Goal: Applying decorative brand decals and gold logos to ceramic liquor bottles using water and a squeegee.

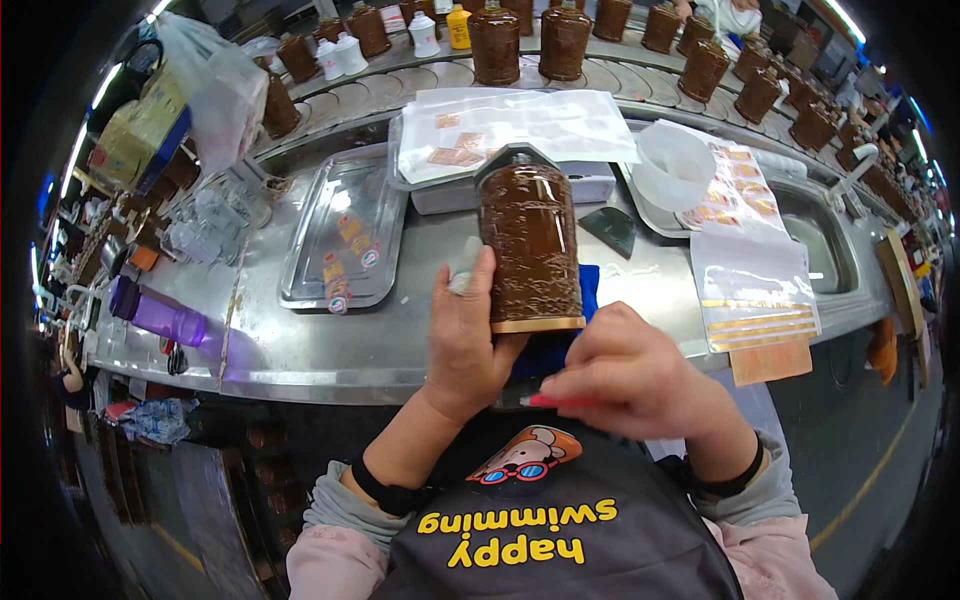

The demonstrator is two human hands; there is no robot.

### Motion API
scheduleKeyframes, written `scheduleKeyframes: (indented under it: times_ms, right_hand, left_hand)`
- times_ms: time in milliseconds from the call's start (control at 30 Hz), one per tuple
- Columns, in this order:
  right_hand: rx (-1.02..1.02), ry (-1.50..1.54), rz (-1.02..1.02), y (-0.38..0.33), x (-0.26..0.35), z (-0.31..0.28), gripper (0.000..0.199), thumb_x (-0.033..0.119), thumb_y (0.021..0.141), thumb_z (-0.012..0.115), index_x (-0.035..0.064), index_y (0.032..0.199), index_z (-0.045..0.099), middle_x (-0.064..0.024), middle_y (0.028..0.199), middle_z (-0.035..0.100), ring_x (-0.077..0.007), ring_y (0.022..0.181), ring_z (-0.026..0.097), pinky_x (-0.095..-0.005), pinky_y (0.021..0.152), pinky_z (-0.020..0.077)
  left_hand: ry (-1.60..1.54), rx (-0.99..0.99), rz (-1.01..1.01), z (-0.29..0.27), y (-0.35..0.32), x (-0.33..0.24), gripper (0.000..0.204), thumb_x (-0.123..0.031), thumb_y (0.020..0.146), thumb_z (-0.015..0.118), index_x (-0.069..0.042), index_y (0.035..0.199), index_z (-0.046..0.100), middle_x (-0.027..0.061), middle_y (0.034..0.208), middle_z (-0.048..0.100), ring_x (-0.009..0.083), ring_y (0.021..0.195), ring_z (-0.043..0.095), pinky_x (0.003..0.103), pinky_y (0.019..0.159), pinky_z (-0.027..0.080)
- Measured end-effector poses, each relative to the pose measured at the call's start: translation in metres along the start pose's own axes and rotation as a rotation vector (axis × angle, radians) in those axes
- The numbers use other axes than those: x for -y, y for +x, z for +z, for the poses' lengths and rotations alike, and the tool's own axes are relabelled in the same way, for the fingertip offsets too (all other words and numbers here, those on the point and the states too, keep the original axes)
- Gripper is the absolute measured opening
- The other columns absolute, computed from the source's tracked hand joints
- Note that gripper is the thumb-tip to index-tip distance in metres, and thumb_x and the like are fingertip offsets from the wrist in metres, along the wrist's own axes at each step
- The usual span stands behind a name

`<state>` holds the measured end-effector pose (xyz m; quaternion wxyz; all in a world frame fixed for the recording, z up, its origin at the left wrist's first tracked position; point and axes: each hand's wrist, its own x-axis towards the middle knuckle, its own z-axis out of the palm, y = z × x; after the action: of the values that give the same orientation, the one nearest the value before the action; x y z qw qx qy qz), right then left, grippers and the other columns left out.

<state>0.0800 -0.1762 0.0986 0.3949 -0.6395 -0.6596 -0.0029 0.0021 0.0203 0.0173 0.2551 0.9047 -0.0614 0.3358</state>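
A glossy brown bottle [532,235] with a rippled surface and a gold band round its base stands tilted over the front of the steel bench. My left hand [462,345] is closed round its lower left side, a whitish wrap on one finger. Just right of the base, my right hand [628,372] is closed on a thin red tool [566,401] with a pale tip; its kind cannot be made out. The tool's tip is apart from the bottle. A dark angular piece [610,232] lies right of the bottle, and blue cloth [589,287] shows behind it.
A steel tray [300,270] with label pieces lies left, near a purple bottle [170,315]. Behind are white sheets [560,120] with copper-coloured labels. A translucent tub [672,165], label sheets [755,265] and a sink [815,235] are right. Brown bottles [496,48] line the conveyor [430,80].
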Motion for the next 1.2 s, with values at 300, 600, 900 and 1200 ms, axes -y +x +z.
scheduleKeyframes:
  times_ms: [300, 600, 900, 1200]
  right_hand:
    - [-0.645, 0.554, 0.755, -0.010, -0.014, 0.030, 0.017, 0.015, 0.092, 0.063, 0.0010, 0.100, 0.058, -0.0040, 0.089, 0.064, -0.0071, 0.079, 0.057, -0.0248, 0.071, 0.0489]
    - [-0.637, 0.400, 0.771, -0.019, -0.022, 0.046, 0.021, 0.020, 0.092, 0.064, 0.0004, 0.099, 0.057, -0.0059, 0.083, 0.061, -0.0093, 0.075, 0.056, -0.0264, 0.068, 0.0481]
    - [-0.677, 0.372, 0.770, -0.027, -0.028, 0.049, 0.022, 0.020, 0.093, 0.064, 0.0006, 0.099, 0.057, -0.0053, 0.083, 0.061, -0.0087, 0.075, 0.055, -0.0263, 0.068, 0.0480]
    - [-0.773, 0.754, 0.829, -0.021, -0.023, 0.039, 0.020, 0.017, 0.091, 0.064, 0.0002, 0.100, 0.057, -0.0057, 0.087, 0.062, -0.0085, 0.079, 0.057, -0.0259, 0.072, 0.0486]
  left_hand:
    - [-0.099, 0.013, -0.118, 0.006, -0.006, 0.003, 0.082, -0.032, 0.084, 0.070, 0.010, 0.141, 0.029, 0.0244, 0.129, 0.051, 0.0394, 0.115, 0.052, 0.057, 0.109, 0.024]
    - [0.087, 0.036, 0.014, 0.001, 0.002, 0.001, 0.081, -0.033, 0.084, 0.070, 0.009, 0.141, 0.031, 0.0229, 0.133, 0.050, 0.0388, 0.119, 0.052, 0.054, 0.110, 0.026]
    - [-0.056, 0.026, -0.094, -0.003, 0.004, -0.006, 0.074, -0.031, 0.090, 0.062, 0.010, 0.141, 0.030, 0.0261, 0.135, 0.048, 0.0436, 0.122, 0.049, 0.052, 0.110, 0.027]
    - [-0.018, 0.009, -0.057, 0.003, -0.005, 0.003, 0.077, -0.034, 0.089, 0.064, 0.012, 0.141, 0.029, 0.0275, 0.138, 0.046, 0.0428, 0.123, 0.047, 0.054, 0.111, 0.024]
